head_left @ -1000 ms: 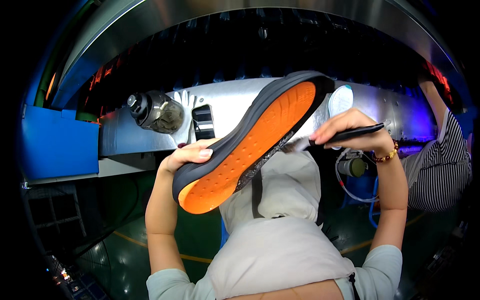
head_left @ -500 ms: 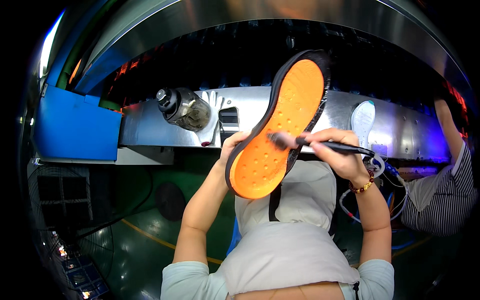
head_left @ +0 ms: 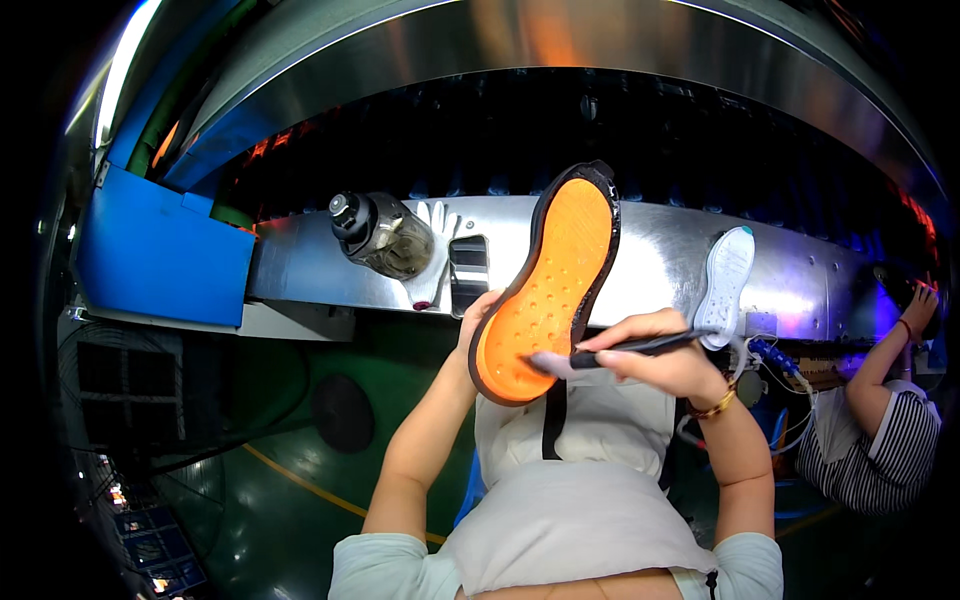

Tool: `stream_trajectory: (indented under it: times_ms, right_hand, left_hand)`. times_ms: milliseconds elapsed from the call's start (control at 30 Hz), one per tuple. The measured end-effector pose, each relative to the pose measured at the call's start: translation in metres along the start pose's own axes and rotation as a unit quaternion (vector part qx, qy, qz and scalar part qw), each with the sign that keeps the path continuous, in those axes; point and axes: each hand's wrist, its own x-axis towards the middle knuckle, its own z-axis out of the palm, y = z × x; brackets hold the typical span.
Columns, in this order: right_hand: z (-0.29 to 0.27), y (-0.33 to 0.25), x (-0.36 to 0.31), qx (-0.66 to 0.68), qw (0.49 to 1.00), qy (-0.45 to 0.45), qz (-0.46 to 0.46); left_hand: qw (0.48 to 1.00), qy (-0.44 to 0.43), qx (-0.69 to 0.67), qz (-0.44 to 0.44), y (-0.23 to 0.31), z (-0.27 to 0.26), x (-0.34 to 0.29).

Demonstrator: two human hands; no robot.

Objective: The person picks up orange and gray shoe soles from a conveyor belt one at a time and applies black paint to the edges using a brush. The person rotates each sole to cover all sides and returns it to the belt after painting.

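A shoe sole (head_left: 562, 265), orange inside with a raised black rim, is tilted up in front of me with its narrow end toward my body. My left hand (head_left: 478, 318) is closed on its left edge, with some fingers hidden behind it. Between the fingers of my right hand (head_left: 655, 362) is a black-handled brush (head_left: 625, 348). Its pale, dark-tipped bristles touch the orange face near the end closest to me. A whitish hose runs back from the handle past my wrist.
On the metal ledge (head_left: 640, 235) lie a dark-capped bottle (head_left: 395, 240), a white glove (head_left: 435, 265) and a pale insole-shaped piece (head_left: 728, 280). Beyond is a dark machine opening. A blue box (head_left: 165, 250) stands left; a co-worker (head_left: 880, 440) in stripes is at the right.
The brush has moved down the orange face from its middle toward the near end. The sole has come closer to my body and slightly left. The co-worker's arm has moved.
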Motion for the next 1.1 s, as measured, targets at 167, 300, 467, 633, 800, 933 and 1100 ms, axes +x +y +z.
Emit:
stream_trajectory:
  times_ms: [167, 300, 467, 633, 800, 933, 1100]
  right_hand:
    - [-0.038, 0.011, 0.004, 0.133, 0.957, 0.259, -0.009]
    - [-0.053, 0.03, -0.001, 0.244, 0.918, 0.314, -0.012]
    - [-0.068, 0.052, -0.019, 0.274, 0.894, 0.354, 0.017]
    - [-0.081, 0.072, -0.026, 0.341, 0.853, 0.396, -0.001]
    - [-0.093, 0.079, -0.024, 0.351, 0.83, 0.433, -0.004]
    - [-0.091, 0.078, -0.026, 0.336, 0.821, 0.461, 0.019]
    - [-0.095, 0.089, -0.023, 0.361, 0.825, 0.433, 0.021]
  left_hand:
    - [0.996, -0.008, -0.063, -0.058, -0.01, -0.026, 0.014]
    - [0.992, -0.046, -0.114, -0.03, -0.034, -0.044, 0.006]
    - [0.984, 0.016, -0.178, -0.019, -0.058, -0.055, -0.044]
    - [0.978, 0.184, 0.027, 0.094, -0.051, -0.044, -0.074]
    - [0.965, -0.136, 0.024, 0.223, 0.014, -0.045, -0.117]
    - [0.889, -0.152, 0.161, 0.4, 0.136, 0.06, -0.097]
    - [0.793, -0.232, -0.23, 0.514, 0.309, 0.129, -0.068]
